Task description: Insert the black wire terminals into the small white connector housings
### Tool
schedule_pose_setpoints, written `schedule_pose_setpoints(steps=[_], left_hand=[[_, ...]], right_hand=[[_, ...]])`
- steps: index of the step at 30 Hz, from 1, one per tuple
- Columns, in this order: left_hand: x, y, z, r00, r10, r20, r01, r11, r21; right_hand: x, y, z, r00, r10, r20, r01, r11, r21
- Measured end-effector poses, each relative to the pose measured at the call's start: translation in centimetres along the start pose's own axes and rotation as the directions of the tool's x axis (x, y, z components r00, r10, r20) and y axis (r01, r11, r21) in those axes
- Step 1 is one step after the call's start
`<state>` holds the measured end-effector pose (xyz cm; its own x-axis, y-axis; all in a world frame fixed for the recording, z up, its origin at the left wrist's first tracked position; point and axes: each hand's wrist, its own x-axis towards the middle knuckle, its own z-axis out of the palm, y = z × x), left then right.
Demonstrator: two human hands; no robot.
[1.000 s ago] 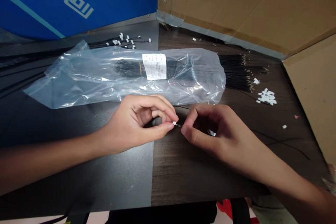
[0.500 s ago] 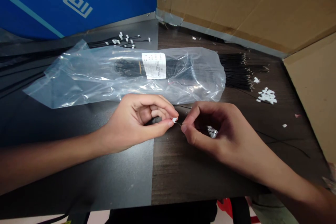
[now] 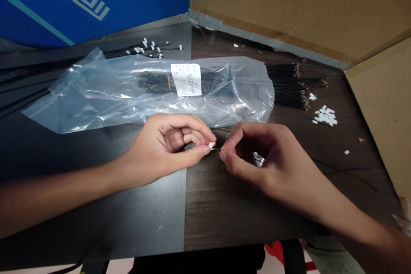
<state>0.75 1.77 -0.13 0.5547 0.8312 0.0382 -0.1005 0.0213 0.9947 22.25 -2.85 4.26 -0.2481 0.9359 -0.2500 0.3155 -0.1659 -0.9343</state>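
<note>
Between thumb and index fingertip, my left hand [image 3: 175,143] pinches a small white connector housing [image 3: 211,145]. Close on its right, my right hand [image 3: 260,154] is closed in a pinch on a thin black wire [image 3: 217,150]. The wire's tip is at the housing's near edge; whether it sits inside I cannot tell. Behind both hands lies a clear plastic bag [image 3: 128,111] with a white label [image 3: 186,79], holding a bundle of black wires [image 3: 285,85] whose ends stick out on the right.
A pile of white housings [image 3: 325,116] lies at the right. Wires with white housings [image 3: 144,47] rest at the back left. Cardboard [image 3: 289,4] and a blue panel [image 3: 144,0] wall the table's back. A shiny scrap [image 3: 258,159] lies behind my right fingers.
My right fingertips and the wire's tip look slightly closer to the white housing. The whole view has shifted a little; both pinches stay closed.
</note>
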Motion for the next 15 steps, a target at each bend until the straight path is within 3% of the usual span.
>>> schedule_pose_setpoints(steps=[15], left_hand=[[0.07, -0.20, -0.04, 0.999, 0.037, 0.036, -0.038, 0.999, 0.011]], right_hand=[[0.09, -0.09, -0.21, 0.999, 0.039, 0.016, -0.039, 0.999, -0.004]])
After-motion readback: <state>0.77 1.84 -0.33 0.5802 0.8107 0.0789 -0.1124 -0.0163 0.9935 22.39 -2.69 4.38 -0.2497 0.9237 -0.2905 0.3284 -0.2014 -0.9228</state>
